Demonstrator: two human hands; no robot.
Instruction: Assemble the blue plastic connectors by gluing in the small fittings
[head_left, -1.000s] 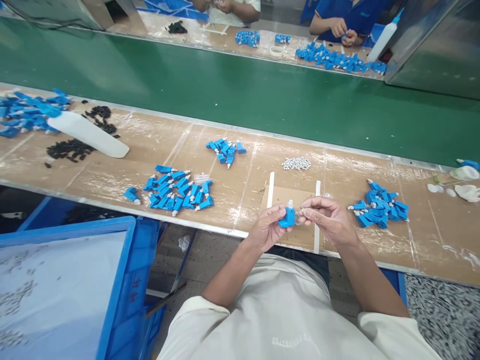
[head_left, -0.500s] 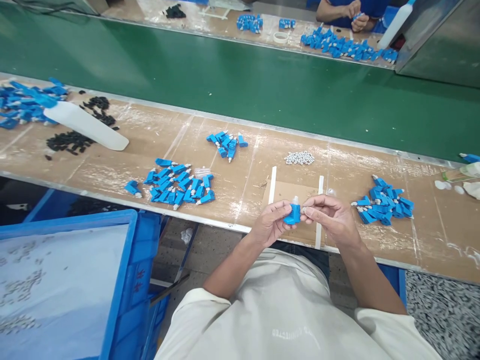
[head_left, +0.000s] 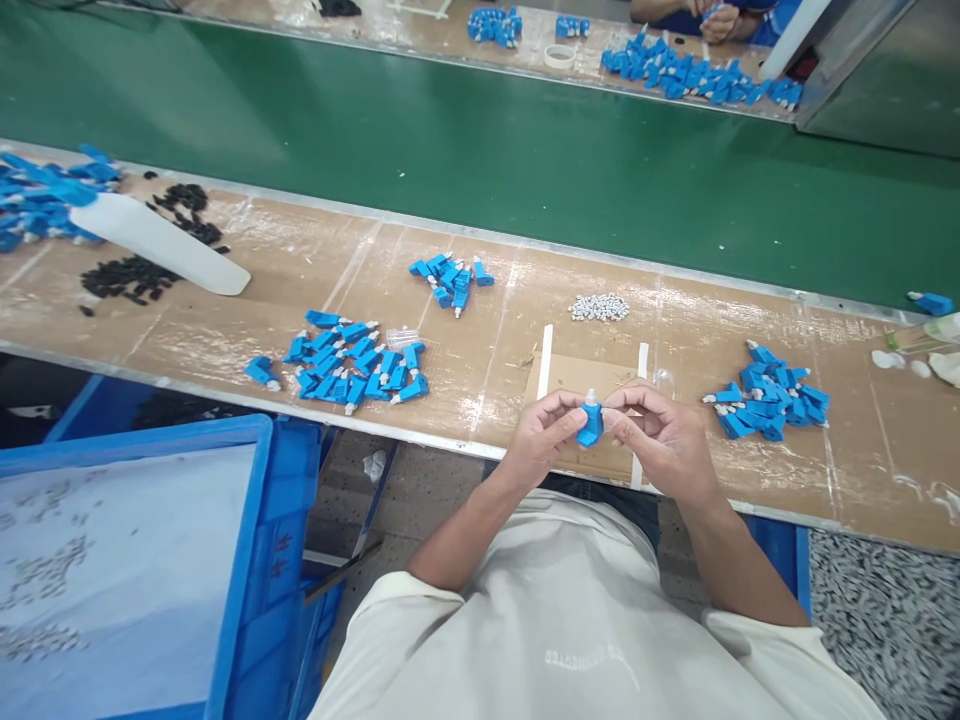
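A small blue part with a whitish tip (head_left: pixel 590 428) is held above the cardboard piece (head_left: pixel 592 374) near the table's front edge. My left hand (head_left: pixel 541 436) grips its left side between thumb and fingers. At its right side is my right hand (head_left: pixel 660 436), thumb and fingertips pinched together against the part; anything small between them is hidden. Beyond the hands lies a heap of small grey-white pieces (head_left: pixel 598 307). Piles of similar blue parts rest to the right (head_left: pixel 771 393) and to the left (head_left: pixel 358 362).
A white bottle (head_left: pixel 169 245) lies beside black pieces (head_left: pixel 127 278) at the left. Past the table runs a green belt (head_left: pixel 465 150); another person's hands (head_left: pixel 716 20) are beyond it. A blue crate (head_left: pixel 262 520) stands lower left.
The blue part has turned slightly between my hands, and my right fingers have closed in on its right side. The whole view has shifted a little.
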